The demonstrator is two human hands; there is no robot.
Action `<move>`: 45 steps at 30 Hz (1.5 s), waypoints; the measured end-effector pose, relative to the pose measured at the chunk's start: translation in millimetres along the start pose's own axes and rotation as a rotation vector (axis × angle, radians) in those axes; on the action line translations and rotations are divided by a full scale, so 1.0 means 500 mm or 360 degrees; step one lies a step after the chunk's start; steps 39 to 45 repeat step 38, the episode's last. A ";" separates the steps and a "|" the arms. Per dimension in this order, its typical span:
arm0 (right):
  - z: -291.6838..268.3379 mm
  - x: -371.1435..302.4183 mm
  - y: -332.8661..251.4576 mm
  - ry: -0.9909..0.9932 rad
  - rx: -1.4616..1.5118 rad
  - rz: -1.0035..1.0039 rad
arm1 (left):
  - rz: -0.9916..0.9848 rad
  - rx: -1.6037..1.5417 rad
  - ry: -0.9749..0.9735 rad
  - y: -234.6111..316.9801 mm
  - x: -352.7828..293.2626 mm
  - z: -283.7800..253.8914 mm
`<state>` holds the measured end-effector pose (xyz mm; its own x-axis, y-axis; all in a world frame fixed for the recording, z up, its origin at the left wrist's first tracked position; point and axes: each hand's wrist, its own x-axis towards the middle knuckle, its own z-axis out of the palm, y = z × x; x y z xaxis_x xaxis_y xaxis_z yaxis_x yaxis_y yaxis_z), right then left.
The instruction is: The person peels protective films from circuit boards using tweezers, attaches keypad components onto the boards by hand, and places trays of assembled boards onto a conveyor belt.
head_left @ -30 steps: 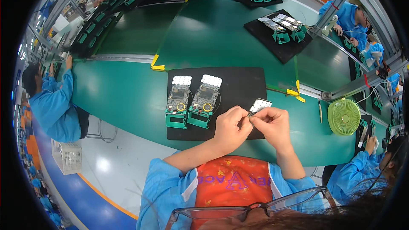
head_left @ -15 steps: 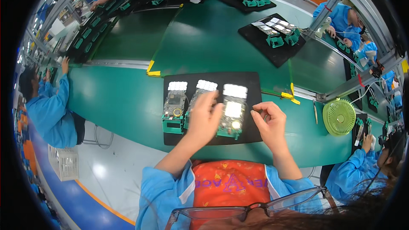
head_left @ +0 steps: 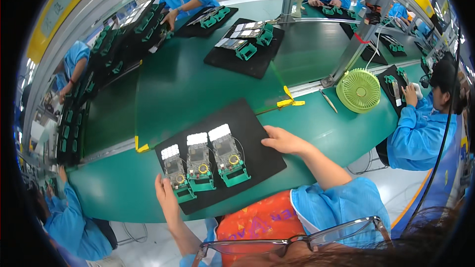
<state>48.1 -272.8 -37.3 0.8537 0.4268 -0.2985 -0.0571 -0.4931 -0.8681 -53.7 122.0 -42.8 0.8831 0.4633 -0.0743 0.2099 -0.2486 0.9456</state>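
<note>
A black mat (head_left: 252, 133) lies on the green bench in front of me. Three green circuit assemblies with white tops (head_left: 201, 163) stand side by side on it. My left hand (head_left: 166, 198) grips the mat's near left edge, thumb on top. On the mat's right edge rests my right hand (head_left: 283, 141), fingers flat and gripping it. Neither hand touches the assemblies.
A green conveyor belt (head_left: 188, 84) runs beyond the mat and carries another black mat with green parts (head_left: 245, 52). A small green fan (head_left: 359, 90) and a pen-like tool (head_left: 328, 100) sit to the right. Yellow tape pieces (head_left: 289, 102) mark the bench edge. Workers in blue sit around.
A third assembly now stands on the mat. Both hands have left the assemblies and moved to the mat's left and right edges. My view has swung round.
</note>
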 end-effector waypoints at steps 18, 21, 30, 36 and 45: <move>-0.071 -0.030 0.025 0.0396 0.1990 -0.0599 | 0.0110 -0.2008 -0.1143 0.080 0.052 0.071; -0.113 -0.008 0.036 0.0636 0.2074 -0.0621 | 0.0005 -0.1691 -0.0875 0.083 0.030 0.129; -0.315 0.100 0.085 0.1705 0.2389 -0.0950 | 0.0025 -0.1071 -0.0936 -0.014 0.036 0.217; -0.366 0.172 0.086 0.2334 0.2130 -0.0930 | -0.0108 -0.1066 -0.0946 -0.016 0.053 0.213; -0.384 0.193 0.097 0.2361 0.2275 -0.1009 | -0.0113 -0.1044 -0.0981 -0.018 0.059 0.210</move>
